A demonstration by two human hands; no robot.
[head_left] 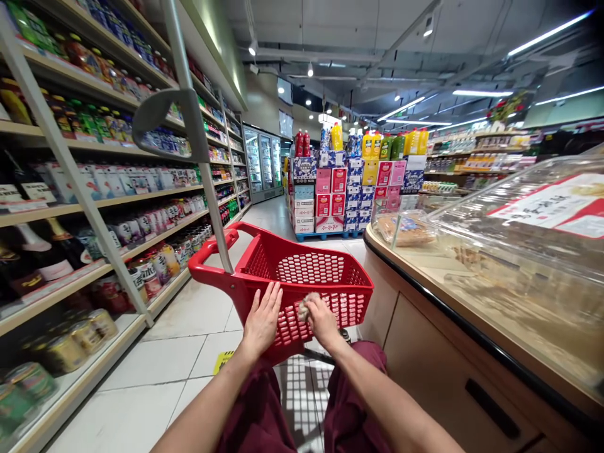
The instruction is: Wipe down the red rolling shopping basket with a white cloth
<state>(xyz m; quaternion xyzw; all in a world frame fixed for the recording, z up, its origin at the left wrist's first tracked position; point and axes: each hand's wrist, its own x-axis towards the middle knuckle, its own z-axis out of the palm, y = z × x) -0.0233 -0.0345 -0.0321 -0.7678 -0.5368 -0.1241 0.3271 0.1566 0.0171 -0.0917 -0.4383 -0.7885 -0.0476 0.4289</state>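
Red cart [295, 287], centre frame: probably light, stiff; grasp handle [202, 251]. Left hand [262, 321] flat against side, gripping nothing; right hand [323, 324] clasps soft-looking cloth [302, 309].

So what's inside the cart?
Inside the cart, its perforated far wall shows. The near wall hides the bottom, so I can't tell whether anything lies there.
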